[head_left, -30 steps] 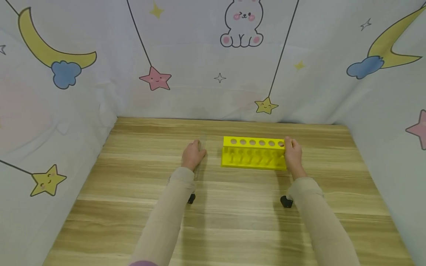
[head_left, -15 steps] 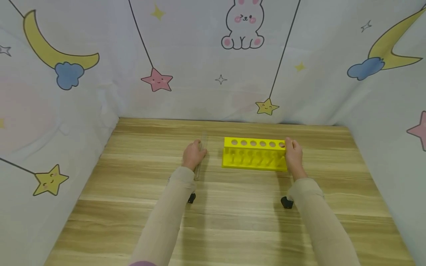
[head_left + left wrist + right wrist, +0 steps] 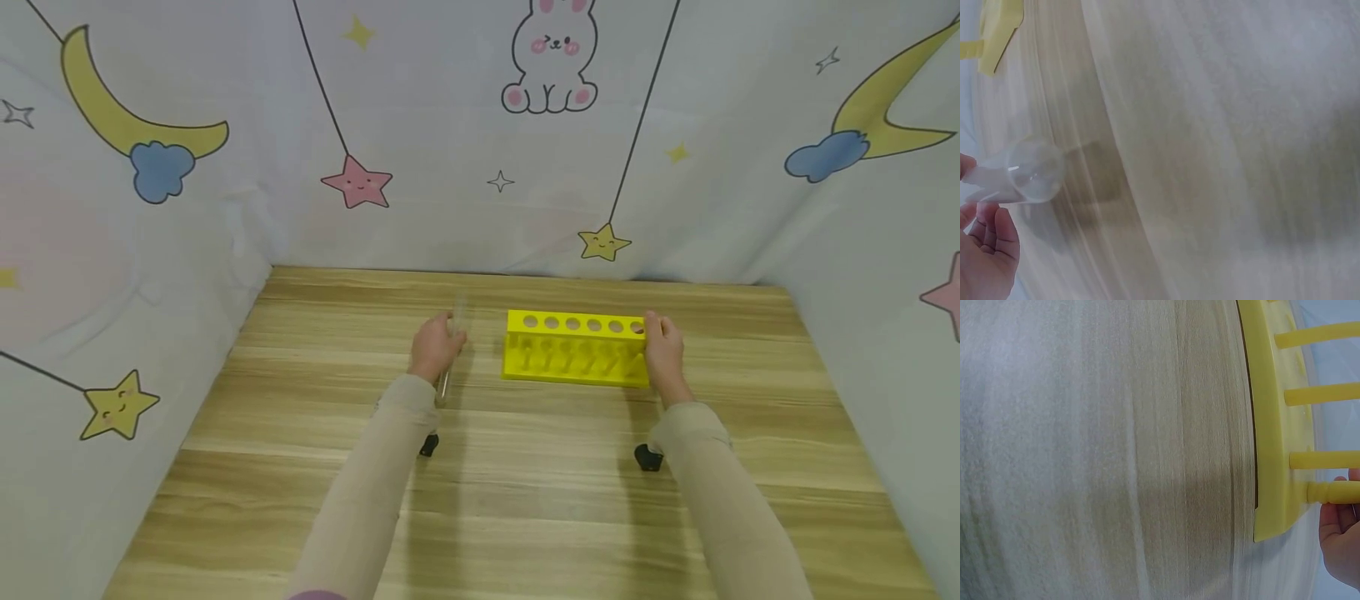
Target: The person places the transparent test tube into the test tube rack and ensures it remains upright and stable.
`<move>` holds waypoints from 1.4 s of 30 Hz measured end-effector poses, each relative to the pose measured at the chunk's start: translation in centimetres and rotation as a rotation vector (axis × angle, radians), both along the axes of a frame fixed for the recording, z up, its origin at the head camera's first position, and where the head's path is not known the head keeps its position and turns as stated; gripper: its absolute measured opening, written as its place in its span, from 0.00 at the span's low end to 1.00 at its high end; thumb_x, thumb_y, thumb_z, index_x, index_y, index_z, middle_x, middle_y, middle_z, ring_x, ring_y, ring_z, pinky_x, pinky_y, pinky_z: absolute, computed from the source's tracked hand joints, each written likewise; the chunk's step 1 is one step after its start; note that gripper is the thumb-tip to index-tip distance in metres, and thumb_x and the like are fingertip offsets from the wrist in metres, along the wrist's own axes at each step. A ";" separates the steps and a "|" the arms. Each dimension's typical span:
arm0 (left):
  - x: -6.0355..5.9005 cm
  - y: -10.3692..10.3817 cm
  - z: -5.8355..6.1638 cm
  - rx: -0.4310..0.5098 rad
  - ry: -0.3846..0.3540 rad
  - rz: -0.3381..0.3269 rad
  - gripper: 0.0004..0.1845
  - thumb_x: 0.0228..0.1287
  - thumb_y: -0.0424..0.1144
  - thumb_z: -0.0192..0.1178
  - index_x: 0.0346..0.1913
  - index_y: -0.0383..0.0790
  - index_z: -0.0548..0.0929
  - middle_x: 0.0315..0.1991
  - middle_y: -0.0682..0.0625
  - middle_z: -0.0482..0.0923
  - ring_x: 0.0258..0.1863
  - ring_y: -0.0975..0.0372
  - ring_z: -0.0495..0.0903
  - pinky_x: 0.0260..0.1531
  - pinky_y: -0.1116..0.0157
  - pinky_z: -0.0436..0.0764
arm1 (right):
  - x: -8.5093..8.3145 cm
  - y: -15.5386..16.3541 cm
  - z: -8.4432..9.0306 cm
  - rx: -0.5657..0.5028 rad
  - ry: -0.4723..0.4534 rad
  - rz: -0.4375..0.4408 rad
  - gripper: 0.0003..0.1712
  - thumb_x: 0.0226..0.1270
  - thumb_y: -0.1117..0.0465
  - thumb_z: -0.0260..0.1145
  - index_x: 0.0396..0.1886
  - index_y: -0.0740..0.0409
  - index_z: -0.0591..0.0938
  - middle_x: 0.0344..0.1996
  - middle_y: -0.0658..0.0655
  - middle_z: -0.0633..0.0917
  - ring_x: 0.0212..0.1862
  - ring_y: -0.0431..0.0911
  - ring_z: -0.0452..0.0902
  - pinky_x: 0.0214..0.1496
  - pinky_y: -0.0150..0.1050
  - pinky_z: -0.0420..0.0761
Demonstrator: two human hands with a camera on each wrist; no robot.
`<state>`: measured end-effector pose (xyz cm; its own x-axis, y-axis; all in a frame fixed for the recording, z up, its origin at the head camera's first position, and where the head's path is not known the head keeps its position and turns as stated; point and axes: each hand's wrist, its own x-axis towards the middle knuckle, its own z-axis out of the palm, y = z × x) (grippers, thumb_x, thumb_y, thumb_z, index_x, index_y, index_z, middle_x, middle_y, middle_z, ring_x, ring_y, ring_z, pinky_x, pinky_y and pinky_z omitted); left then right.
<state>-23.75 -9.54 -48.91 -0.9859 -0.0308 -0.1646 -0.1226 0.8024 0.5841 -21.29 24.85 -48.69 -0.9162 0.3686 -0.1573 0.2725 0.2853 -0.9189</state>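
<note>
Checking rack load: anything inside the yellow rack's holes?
The yellow rack shows six top holes, all empty. The right hand covers its right end. The left hand holds a clear test tube.

One yellow test-tube rack (image 3: 575,360) with six top holes, one clear glass test tube (image 3: 447,367), two hands, one wooden table (image 3: 525,500).

A light wooden table (image 3: 525,500) — on it stands one yellow rack (image 3: 576,360).
</note>
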 end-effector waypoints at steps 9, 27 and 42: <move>-0.5 0.1 0.4 0.011 0.018 -0.013 0.27 0.59 0.45 0.53 0.61 0.41 0.65 0.28 0.50 0.79 0.22 0.62 0.76 0.20 0.69 0.76 | 0.0 0.0 0.1 0.019 -0.002 0.001 0.24 0.65 0.39 0.41 0.28 0.54 0.68 0.24 0.50 0.67 0.21 0.37 0.58 0.25 0.29 0.64; -1.2 0.3 1.2 0.040 0.086 0.005 0.26 0.58 0.45 0.54 0.60 0.41 0.66 0.37 0.49 0.81 0.27 0.61 0.78 0.27 0.67 0.77 | -0.1 0.0 0.1 0.019 0.015 -0.005 0.24 0.65 0.39 0.41 0.27 0.53 0.69 0.25 0.49 0.69 0.21 0.36 0.59 0.25 0.28 0.64; -0.7 0.2 2.2 0.015 0.231 0.025 0.23 0.57 0.45 0.52 0.57 0.42 0.70 0.37 0.50 0.77 0.25 0.61 0.72 0.27 0.65 0.73 | 0.1 -0.2 0.1 0.012 0.016 -0.001 0.23 0.65 0.39 0.41 0.27 0.53 0.69 0.24 0.49 0.68 0.21 0.37 0.59 0.25 0.29 0.65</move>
